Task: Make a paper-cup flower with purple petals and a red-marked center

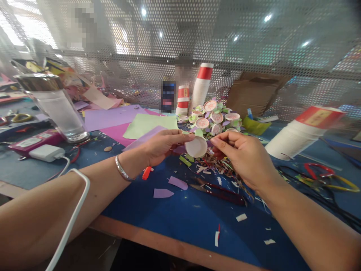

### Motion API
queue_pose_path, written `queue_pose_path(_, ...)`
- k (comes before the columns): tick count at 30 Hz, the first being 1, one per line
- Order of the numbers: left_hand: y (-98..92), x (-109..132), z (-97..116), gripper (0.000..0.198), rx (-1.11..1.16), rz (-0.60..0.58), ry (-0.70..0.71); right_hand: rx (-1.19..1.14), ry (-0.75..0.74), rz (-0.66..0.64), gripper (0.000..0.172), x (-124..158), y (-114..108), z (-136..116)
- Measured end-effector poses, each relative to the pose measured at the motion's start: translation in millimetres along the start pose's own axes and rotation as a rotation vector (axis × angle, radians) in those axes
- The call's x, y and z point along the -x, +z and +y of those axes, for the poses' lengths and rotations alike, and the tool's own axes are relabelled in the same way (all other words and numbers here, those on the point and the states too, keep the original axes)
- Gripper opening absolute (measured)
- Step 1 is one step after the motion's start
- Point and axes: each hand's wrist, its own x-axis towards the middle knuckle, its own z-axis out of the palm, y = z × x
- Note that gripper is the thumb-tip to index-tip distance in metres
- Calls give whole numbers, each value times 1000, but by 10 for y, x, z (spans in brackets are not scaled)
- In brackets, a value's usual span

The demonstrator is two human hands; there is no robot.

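Observation:
Between my hands is a round white paper cup base [196, 146], its pale inside facing me. My left hand [160, 145] pinches it at its upper left rim, where a light green paper tab [199, 132] sticks up. At the right rim, my right hand [239, 150] has thumb and fingers closed on a small purple paper piece [209, 143], mostly hidden by the fingertips. Just behind lies a pile of similar cup bases [217, 117] with green and purple tabs. Two cut purple paper tabs [178, 183] rest on the blue table in front.
Dark-handled scissors [220, 192] lie near paper scraps. Stacked paper cups [304, 131] lean at right; another tall cup stack [202, 84] stands behind. Left are a water bottle [56, 109], a purple power bank [36, 143], and coloured sheets [149, 125]. A white cable [75, 210] crosses my left forearm.

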Motion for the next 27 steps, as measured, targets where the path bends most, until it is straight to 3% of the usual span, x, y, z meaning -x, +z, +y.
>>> queue_pose_path(4, 4, 24, 20, 21, 17, -40, -22, -106, 8, 26, 20, -20, 4, 45)
queue_pose_path(9, -7, 47, 34, 22, -4, -81, -52, -269, 20, 169, 16, -66, -9, 89)
queue_pose_path(13, -2, 38, 34, 22, 24, -100, -54, -288, -54, 253, 22, -83, -35, 87)
queue_pose_path(19, 12, 19, 22, 23, 84, -94, -45, -154, -69, 217, 35, -47, -63, 105)
queue_pose_path(27, 23, 25, 26, 30, 116, -48, -47, -77, -25, 96, 19, -19, -31, 58)
